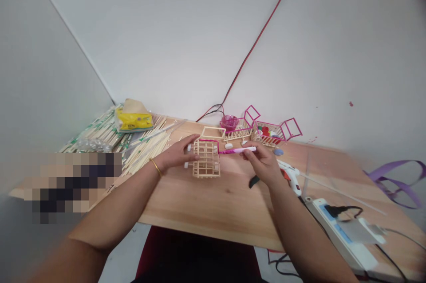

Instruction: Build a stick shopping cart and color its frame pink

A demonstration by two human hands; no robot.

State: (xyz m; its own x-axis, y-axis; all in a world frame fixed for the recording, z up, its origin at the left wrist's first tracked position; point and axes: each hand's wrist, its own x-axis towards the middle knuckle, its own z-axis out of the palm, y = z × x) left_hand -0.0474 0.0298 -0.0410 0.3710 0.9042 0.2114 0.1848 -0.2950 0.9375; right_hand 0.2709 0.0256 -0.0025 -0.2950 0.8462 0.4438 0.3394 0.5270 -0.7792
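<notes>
My left hand [181,153] grips a small cart built of thin wooden sticks [206,161], with white wheels and a rectangular stick handle. Magenta paint lines part of the cart's upper rim. Between the fingers of my right hand [262,161] is a white-handled paintbrush [239,150]. Its magenta-stained tip points left and meets the cart's right edge, or comes very near it. Behind them stand two similar carts with magenta rims, one holding a bowl of magenta paint [229,122], the other [269,134] holding small coloured items.
Bundles of wooden sticks [146,150] and a yellow tissue pack [133,116] lie on the left of the wooden table [213,212]. To the right are a white glue gun [291,176], a power strip [342,229] with cables and a purple ribbon [396,176]. The wall rises behind.
</notes>
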